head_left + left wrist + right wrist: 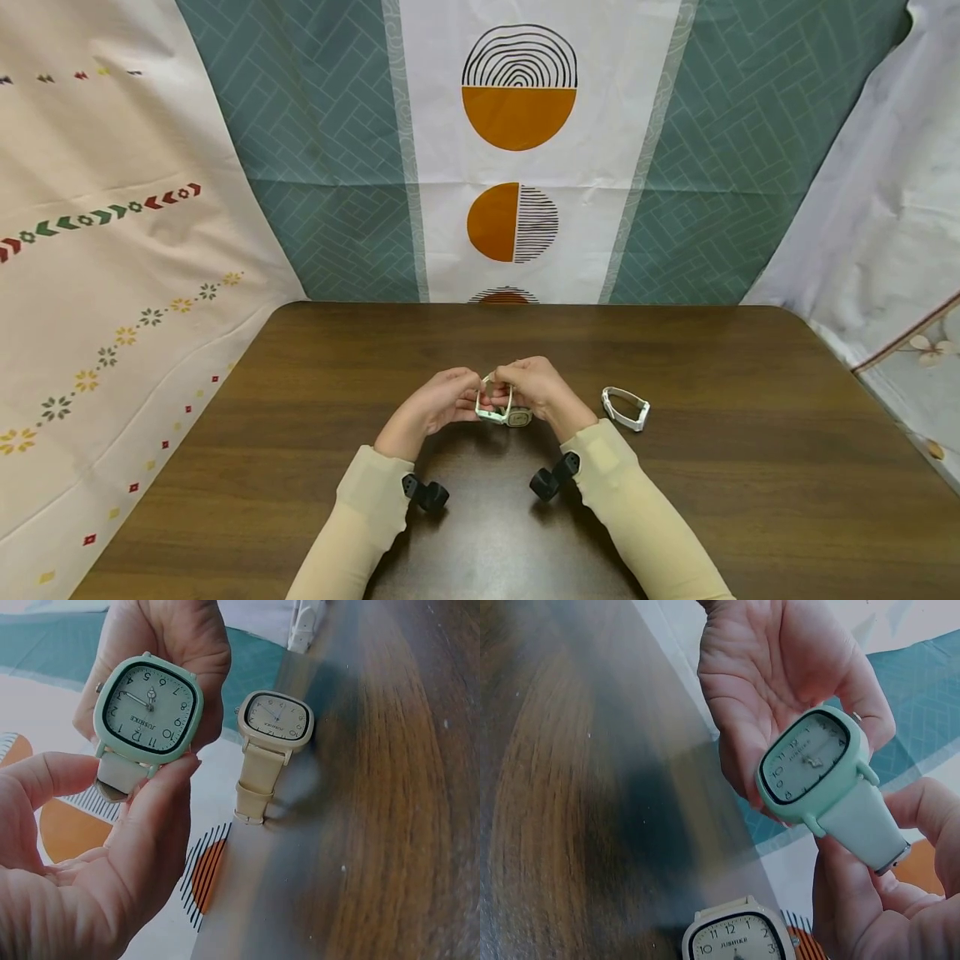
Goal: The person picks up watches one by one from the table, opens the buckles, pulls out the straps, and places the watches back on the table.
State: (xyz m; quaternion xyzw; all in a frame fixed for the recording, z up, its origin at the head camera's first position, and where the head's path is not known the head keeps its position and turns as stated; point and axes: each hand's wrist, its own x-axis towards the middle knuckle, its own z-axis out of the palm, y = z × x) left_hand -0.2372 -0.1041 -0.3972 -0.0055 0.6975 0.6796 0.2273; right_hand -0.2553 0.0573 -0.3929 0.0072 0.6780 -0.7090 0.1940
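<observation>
A mint-green watch (492, 415) with a rounded-square face is held up between both hands above the table. My left hand (444, 398) grips one side of its strap; in the left wrist view, thumb and fingers close around the strap below the watch case. On the other side my right hand (538, 388) pinches the strap, its thumb and fingers near the strap end in the right wrist view. The strap curves into a loop. Just beyond the hands a beige watch (277, 716) stands on the table, face towards me, with its strap fastened.
A white watch (626, 408) lies to the right of the hands, its strap looped. The brown wooden table (300, 500) spans the space below. Patterned cloths (337, 150) hang behind and at both sides.
</observation>
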